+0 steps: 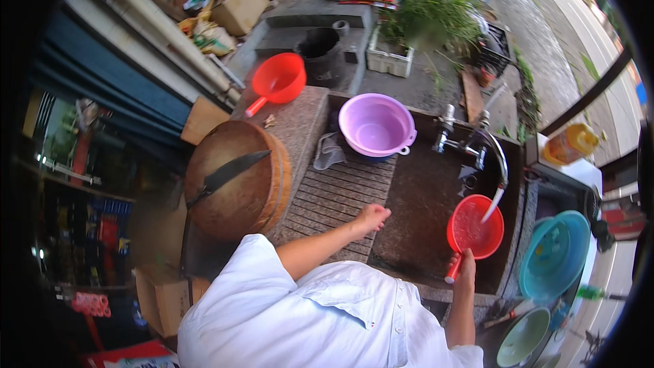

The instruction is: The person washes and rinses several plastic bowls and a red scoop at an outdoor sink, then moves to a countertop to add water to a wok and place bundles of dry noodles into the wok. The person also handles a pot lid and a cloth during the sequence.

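Observation:
My right hand [464, 266] grips the handle of a red plastic ladle [475, 227] under the curved chrome faucet [503, 163], and water runs into its bowl. Over the front of the ribbed stone drainboard [332, 199], near the sink basin [419, 204], my left hand [374, 217] hangs with curled fingers and shows nothing in it. A purple plastic basin [377, 125] stands at the back of the sink, with a mesh cloth [328, 152] beside it. A second red ladle [280, 79] rests on the stone ledge at the back left.
A cleaver [232, 174] lies on a thick round wooden chopping block [245, 209] at the left. At the right are a turquoise basin [554, 255], a green bowl [523, 337] and a yellow bottle [569, 144]. Behind the sink stand a black bucket [324, 64] and a white crate [389, 60] with greens.

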